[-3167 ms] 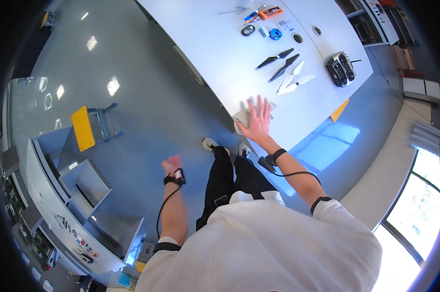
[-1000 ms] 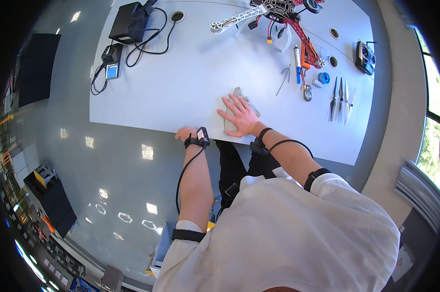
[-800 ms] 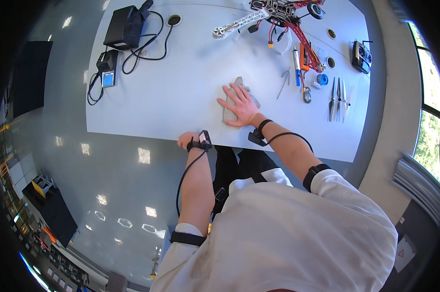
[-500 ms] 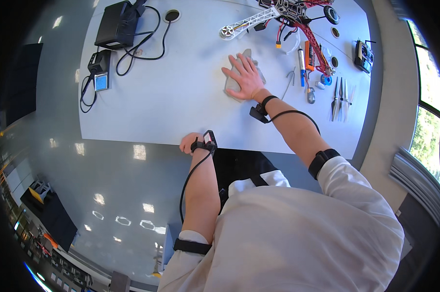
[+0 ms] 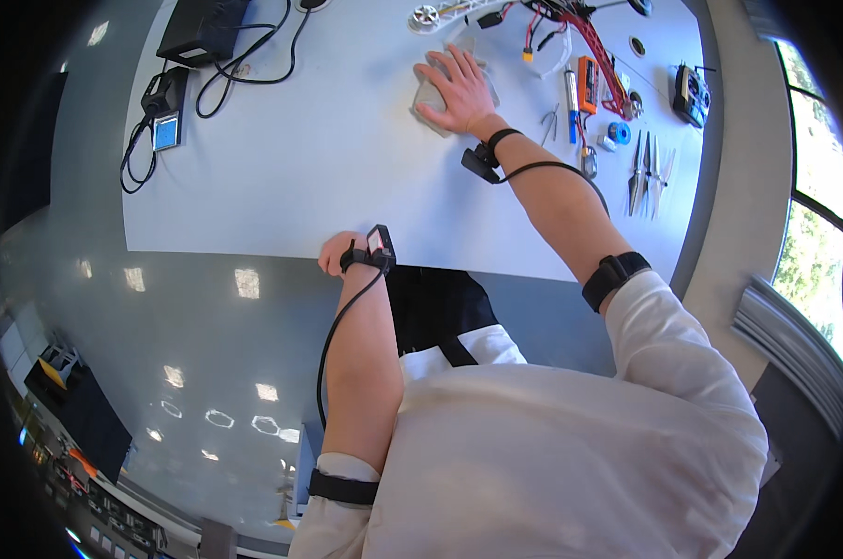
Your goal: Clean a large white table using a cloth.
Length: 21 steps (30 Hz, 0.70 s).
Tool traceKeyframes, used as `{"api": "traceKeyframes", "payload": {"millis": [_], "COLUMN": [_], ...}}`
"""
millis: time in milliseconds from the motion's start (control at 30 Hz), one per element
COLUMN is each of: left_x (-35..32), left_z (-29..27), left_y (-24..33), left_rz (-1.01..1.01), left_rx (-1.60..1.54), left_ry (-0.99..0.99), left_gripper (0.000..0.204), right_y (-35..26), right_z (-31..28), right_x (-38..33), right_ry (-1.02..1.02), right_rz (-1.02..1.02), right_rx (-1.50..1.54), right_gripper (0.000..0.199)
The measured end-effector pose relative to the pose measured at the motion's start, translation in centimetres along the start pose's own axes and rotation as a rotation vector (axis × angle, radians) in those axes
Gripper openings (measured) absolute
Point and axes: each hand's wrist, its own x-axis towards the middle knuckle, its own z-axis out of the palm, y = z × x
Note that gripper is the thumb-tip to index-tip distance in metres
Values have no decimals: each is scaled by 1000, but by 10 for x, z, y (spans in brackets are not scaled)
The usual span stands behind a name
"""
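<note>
A crumpled grey cloth [image 5: 430,97] lies on the white table [image 5: 282,177]. My right hand [image 5: 461,93] rests flat on it, fingers spread and palm down, covering much of the cloth. At the near edge of the table, my left hand [image 5: 340,253] is curled into a loose fist, with nothing visible in it. Beyond the cloth stands a multirotor drone with a white arm [image 5: 454,13] and a red arm [image 5: 600,51], cut off by the top of the view. A yellow connector [image 5: 528,55] hangs from its wires.
To the right lie an orange battery [image 5: 587,84], a marker pen [image 5: 571,104], hex keys [image 5: 549,123], blue tape [image 5: 619,132], propellers [image 5: 647,175] and a remote controller [image 5: 692,96]. At the left are a black box [image 5: 201,33], a charger [image 5: 164,91] and cables [image 5: 254,79].
My right hand has slid forward over the table, and the cloth has gone with it. My left hand stays by the near edge. The whole view has shifted a little.
</note>
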Motion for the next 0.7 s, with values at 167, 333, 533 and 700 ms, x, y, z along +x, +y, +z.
{"api": "traceKeyframes", "payload": {"millis": [167,333,533,700], "left_x": [0,5,-19,-61], "left_z": [38,10,-57,-57], "left_y": [28,24,1,-32], "left_rz": [-104,223,622,212], "left_rx": [64,407,453,-285], "left_ry": [217,-33,-179,-131], "left_gripper": [48,44,43,42], "right_y": [-3,-84,-165,-164], "right_z": [-7,-11,-40,-46], "right_x": [-28,-105,-148,-151], "right_ry": [84,-104,-257,-348], "right_rz": [70,47,-49,-67], "right_rx": [-12,101,234,222], "right_gripper": [66,76,78,79]}}
